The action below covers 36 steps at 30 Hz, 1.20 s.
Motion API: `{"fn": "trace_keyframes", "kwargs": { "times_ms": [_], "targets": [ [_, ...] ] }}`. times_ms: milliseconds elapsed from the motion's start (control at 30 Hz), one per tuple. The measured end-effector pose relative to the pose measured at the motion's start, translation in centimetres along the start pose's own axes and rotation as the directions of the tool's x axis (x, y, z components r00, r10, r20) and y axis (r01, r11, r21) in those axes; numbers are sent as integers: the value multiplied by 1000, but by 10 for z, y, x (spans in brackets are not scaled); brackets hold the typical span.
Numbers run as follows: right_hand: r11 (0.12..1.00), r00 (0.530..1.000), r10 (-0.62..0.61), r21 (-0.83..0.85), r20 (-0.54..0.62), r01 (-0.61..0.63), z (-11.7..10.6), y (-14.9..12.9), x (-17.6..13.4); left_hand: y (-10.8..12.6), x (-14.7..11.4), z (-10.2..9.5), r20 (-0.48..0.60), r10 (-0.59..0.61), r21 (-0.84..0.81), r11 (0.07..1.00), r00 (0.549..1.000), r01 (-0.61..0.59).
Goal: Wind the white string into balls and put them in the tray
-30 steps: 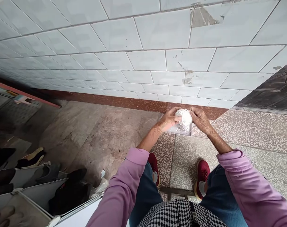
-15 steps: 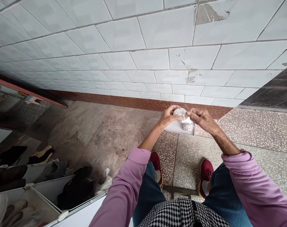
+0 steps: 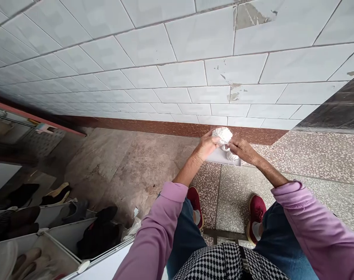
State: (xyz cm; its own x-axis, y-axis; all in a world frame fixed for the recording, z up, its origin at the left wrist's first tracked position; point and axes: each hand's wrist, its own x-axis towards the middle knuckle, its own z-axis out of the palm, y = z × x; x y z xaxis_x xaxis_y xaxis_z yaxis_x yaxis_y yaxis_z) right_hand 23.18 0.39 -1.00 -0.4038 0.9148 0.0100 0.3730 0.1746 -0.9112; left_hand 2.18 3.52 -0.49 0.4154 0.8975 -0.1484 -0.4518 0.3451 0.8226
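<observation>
A white, ruffled, flower-like piece [image 3: 222, 135] is gripped in my left hand [image 3: 207, 146], its thumb pressed on the near side. Its layered edge faces up toward me. At its lower right edge is my right hand [image 3: 243, 150], fingers pinched together; what lies between them is too small to make out. Below both hands is a shallow pale tray [image 3: 219, 157]. A ball of white string [image 3: 232, 156] sits at its right end, with another small white item [image 3: 225, 148] partly hidden behind my right fingers.
A white tiled wall [image 3: 191, 74] with a brown base strip rises just beyond the tray. My red shoes [image 3: 257, 216] rest on the speckled floor. To the left stands an open rack [image 3: 60, 237] holding several shoes. A dark door panel [image 3: 340, 109] is at the right.
My left hand has turned the white piece, so its ruffled top shows more fully. My right hand has moved down and slightly left, from its upper right side to its lower edge.
</observation>
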Motion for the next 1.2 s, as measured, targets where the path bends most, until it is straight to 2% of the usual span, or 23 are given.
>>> {"fn": "trace_keyframes", "kwargs": {
  "times_ms": [100,200,267,367,467,533,667,767,867,933,1000,1067,1133,1200],
  "targets": [
    [999,992,-40,36,116,36,8,-13,-6,-2,5,-9,-127,70,106,993,989,-57],
    [991,990,-99,99,105,88,6,-25,-10,-3,5,-15,-182,111,311,949,977,-50],
    [988,993,-114,105,7,113,-3,-28,-10,-3,1,-14,-142,94,409,912,985,-28],
    [991,980,-95,73,-175,110,-19,-22,-5,-3,-6,-8,18,-42,466,884,999,29],
    [994,971,-64,73,-231,83,-30,-7,0,-5,-11,0,146,-181,364,924,973,118],
    [994,974,-56,81,-218,75,-31,3,2,-7,-11,3,155,-198,227,961,968,160],
    [998,983,-60,20,-171,65,-19,17,5,-11,-5,4,78,-158,32,987,984,155],
    [997,995,-57,-59,-87,52,-8,18,5,-14,2,-1,-12,-94,16,995,996,94],
    [995,999,-49,-84,19,50,-5,11,1,-16,7,-9,-134,13,130,992,991,4],
    [997,995,-50,-58,81,55,-7,4,-3,-16,9,-14,-206,113,258,965,972,-58],
    [997,993,-72,-12,98,73,-10,-6,-7,-16,9,-18,-222,177,399,914,959,-76],
    [994,993,-106,40,51,104,-14,-14,-9,-17,7,-18,-166,157,519,853,974,-49],
    [989,991,-127,65,-44,130,-20,-17,-8,-16,2,-15,-58,61,596,803,996,-15],
    [991,984,-116,54,-135,124,-26,-14,-6,-14,-5,-9,70,-56,607,795,996,2]
  ]
}}
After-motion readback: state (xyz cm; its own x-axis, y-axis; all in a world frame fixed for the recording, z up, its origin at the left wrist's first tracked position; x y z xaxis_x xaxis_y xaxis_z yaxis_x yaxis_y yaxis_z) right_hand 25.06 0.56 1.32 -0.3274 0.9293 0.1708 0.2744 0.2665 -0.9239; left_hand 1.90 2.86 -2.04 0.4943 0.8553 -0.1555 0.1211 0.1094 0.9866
